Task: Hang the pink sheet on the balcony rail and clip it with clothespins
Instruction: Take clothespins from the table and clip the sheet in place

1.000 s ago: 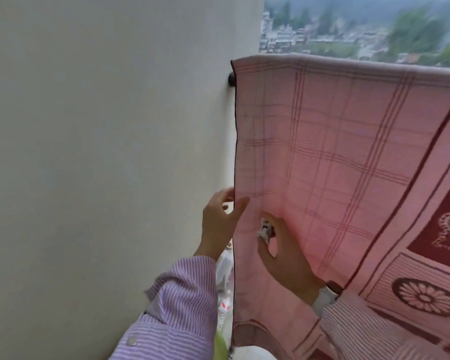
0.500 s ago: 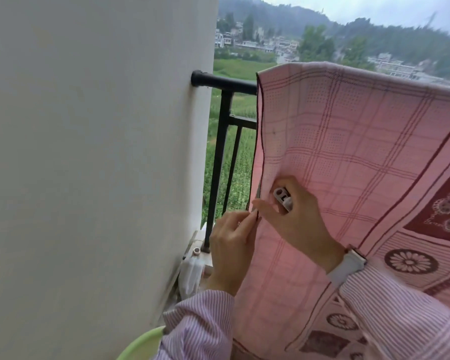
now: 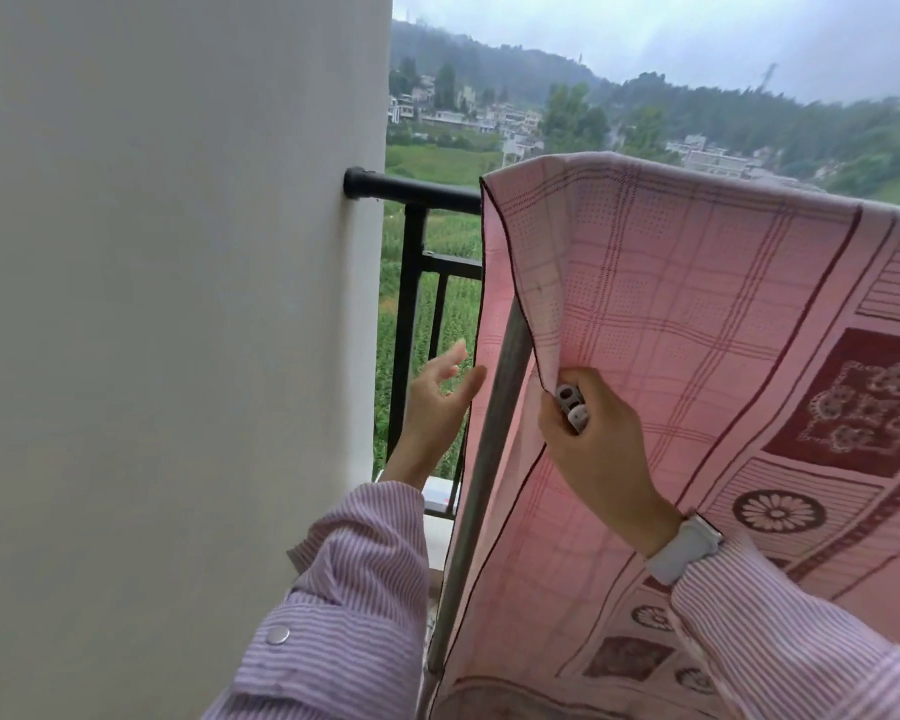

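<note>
The pink sheet (image 3: 697,314), checked with dark red patterns, hangs over the black balcony rail (image 3: 411,188) and fills the right side of the view. My right hand (image 3: 588,433) pinches the sheet's left edge and pulls it toward me, with a white clothespin (image 3: 571,405) held in the same fingers. My left hand (image 3: 437,407) is open beside the sheet's back layer, fingers spread, holding nothing. A grey metal pole (image 3: 484,459) shows in the gap behind the lifted edge.
A white wall (image 3: 178,330) stands close on the left, where the rail ends. Black vertical railing bars (image 3: 409,314) show between wall and sheet. Beyond lie green fields, houses and hills.
My left hand has let go of the sheet edge and opened. My right hand has drawn the front edge out to the right, uncovering the grey pole. The view has tilted up.
</note>
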A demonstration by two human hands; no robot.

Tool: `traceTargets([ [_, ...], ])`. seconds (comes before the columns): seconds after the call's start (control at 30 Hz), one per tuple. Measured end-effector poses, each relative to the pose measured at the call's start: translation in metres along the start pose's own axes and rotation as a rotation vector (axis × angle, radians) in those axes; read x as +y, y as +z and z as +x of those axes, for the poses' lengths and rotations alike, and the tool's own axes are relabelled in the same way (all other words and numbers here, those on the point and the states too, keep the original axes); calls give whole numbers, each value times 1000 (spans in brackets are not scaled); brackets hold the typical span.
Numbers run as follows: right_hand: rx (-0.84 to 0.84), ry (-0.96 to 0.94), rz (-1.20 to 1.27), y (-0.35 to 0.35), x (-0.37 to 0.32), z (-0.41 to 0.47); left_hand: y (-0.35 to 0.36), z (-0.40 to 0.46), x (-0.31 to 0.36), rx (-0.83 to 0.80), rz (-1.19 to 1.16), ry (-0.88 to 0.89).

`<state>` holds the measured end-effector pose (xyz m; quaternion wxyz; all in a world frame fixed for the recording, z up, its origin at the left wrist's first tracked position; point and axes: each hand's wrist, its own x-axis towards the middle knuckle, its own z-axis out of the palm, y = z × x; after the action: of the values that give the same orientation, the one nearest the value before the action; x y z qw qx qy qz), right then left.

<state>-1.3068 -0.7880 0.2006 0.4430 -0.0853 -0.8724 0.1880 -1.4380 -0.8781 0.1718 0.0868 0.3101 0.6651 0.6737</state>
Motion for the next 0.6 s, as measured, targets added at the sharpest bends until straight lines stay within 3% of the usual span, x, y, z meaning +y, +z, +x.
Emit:
traceTargets([
  [0.07,0,4,-7,-3,0,-2,9,7,3,-43,-31,-4],
  [0.27,5,-49,33,2,-2,-4,-4,4,2,180,-223,9],
  [0.43,-56,-214,-103,18,-15,4,-15,-19,2,115,-258,48],
  [0.6,-236,-152,-377,19,-2,4,-10,-22,1,27,-263,14],
])
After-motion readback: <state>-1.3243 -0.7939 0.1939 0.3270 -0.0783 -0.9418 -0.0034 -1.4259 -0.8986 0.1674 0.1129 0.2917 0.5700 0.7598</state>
